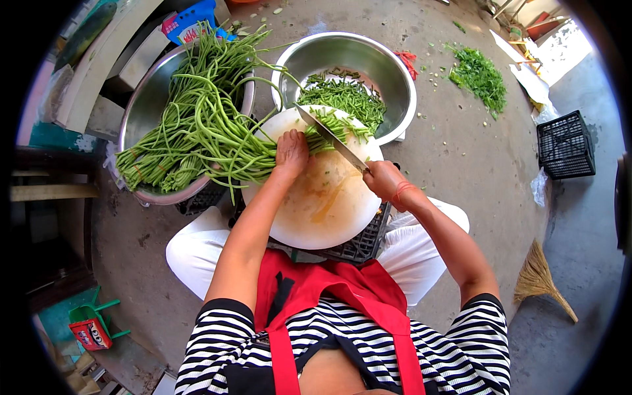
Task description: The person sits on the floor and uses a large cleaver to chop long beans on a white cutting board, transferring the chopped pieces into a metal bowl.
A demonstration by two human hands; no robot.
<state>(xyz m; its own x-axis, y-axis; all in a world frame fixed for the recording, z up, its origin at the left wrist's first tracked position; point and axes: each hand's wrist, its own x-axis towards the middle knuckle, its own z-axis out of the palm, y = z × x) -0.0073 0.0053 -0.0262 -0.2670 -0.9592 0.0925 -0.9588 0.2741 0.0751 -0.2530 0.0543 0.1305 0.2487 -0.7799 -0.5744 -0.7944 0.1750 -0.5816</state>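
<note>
My left hand presses down on a bundle of long green beans that reaches from a steel bowl on the left onto a round white cutting board. My right hand grips the handle of a large knife, whose blade lies across the bean ends just right of my left fingers. Short cut bean pieces fill a second steel bowl behind the board. The board rests on a black plastic crate between my knees.
A pile of green scraps lies on the concrete floor at the back right. A black crate stands at the right, a straw broom lies lower right. Boards and clutter line the left side, with a small green stool at lower left.
</note>
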